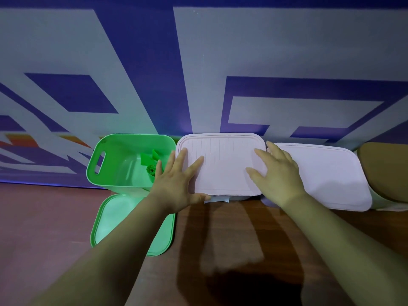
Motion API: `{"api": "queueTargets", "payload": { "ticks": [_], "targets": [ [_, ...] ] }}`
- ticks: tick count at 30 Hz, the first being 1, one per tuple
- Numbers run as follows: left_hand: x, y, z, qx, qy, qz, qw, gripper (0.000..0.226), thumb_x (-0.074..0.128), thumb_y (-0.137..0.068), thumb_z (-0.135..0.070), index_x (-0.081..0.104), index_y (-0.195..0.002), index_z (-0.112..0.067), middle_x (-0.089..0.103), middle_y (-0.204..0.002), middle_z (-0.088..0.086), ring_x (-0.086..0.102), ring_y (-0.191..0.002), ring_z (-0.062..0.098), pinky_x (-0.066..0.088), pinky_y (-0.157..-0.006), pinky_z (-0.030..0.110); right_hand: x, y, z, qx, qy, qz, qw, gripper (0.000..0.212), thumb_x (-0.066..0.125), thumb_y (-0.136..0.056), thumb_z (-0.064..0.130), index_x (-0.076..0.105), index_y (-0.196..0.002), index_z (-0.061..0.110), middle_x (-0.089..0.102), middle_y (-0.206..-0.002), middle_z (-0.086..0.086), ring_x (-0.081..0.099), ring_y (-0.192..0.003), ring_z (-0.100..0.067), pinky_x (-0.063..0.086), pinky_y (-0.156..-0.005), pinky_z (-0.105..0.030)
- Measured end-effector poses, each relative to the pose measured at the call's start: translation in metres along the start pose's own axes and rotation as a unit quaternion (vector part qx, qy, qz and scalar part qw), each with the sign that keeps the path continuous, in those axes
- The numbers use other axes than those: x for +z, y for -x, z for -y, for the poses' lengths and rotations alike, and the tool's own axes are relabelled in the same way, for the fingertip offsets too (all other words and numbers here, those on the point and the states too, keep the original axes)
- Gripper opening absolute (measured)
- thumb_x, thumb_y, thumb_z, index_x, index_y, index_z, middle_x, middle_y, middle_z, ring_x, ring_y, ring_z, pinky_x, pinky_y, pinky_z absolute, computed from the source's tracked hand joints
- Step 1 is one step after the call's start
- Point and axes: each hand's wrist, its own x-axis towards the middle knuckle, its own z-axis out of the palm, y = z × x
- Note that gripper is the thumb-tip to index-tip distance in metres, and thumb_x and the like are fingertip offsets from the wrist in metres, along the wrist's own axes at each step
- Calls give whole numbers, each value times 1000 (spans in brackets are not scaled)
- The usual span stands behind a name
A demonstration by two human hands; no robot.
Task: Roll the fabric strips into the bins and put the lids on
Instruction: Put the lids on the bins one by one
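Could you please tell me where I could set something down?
Bare table lies left of the green lid and green bin, and in front of the middle pink lid. Along the wall it is crowded: bin, middle lid and right pink lid sit side by side, left hand and right hand flat on the middle one.

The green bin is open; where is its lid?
Head view, lower left: the green lid lies flat on the near side of the open green bin, right against it.
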Motion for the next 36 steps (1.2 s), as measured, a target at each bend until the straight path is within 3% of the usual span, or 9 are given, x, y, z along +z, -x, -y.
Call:
{"api": "queueTargets", "payload": {
  "ticks": [3, 6, 15, 21, 26, 31, 36],
  "targets": [
    [2, 0, 0, -2, -4, -5, 1000, 105, 30, -64, -95, -4, -152, -50, -9, -166, 8, -7, -152, 36, 3, -118, 63, 4, 9, -1, -55, 66, 75, 993, 75, 44, -87, 72, 29, -151, 36, 9, -165, 0, 11, -151, -24, 10, -122, -42],
    [2, 1, -1, -2, -1, -2, 1000, 105, 25, -63, -95, -3, -153, -48, -9, -166, 8, -9, -152, 36, 2, -118, 62, 9, 12, -3, -74, 107, 112, 985, 80, 28, -88, 76, 13, -155, 35, -3, -166, 1, -5, -153, -21, -1, -122, -44],
    [6, 6, 0, -13, -8, -3, 1000, 99, 36, -74, -89, -4, -153, -46, -11, -166, 4, -12, -152, 32, 1, -120, 60, 16, 16, -1, -74, 129, 125, 981, 81, 18, -90, 75, 3, -157, 32, -9, -166, 1, -13, -152, -19, -4, -122, -47],
    [5, 32, -2, -29, 23, -51, 998, 99, 42, -74, -87, 3, -154, -45, 0, -167, 8, -6, -153, 33, 3, -120, 59, 6, 35, 13, -83, 88, 83, 989, 77, 29, -92, 72, 14, -156, 31, 0, -166, 2, -3, -153, -19, 1, -122, -45],
    [12, 95, -1, -75, 25, -109, 991, 94, 30, -74, -84, 12, -155, -40, 14, -165, 10, 8, -152, 35, 13, -119, 56, 11, 77, 36, -177, 56, 38, 982, 65, 42, -93, 63, 37, -148, 29, 22, -163, 1, 19, -150, -22, 14, -123, -43],
    [39, 169, 9, -166, 27, -59, 984, 92, 44, -78, -79, 14, -155, -39, 20, -163, 10, 15, -151, 35, 17, -119, 56, 35, 108, 56, -259, 36, 37, 965, 59, 54, -86, 58, 55, -135, 24, 44, -151, -4, 39, -139, -26, 29, -117, -45],
    [58, 217, 33, -235, 45, -19, 971, 88, 54, -81, -73, 20, -154, -39, 25, -161, 7, 23, -148, 30, 22, -119, 48, 63, 133, 91, -302, 18, 94, 948, 51, 62, -85, 53, 58, -128, 26, 44, -150, -3, 39, -139, -27, 26, -116, -43]
  ]
}}
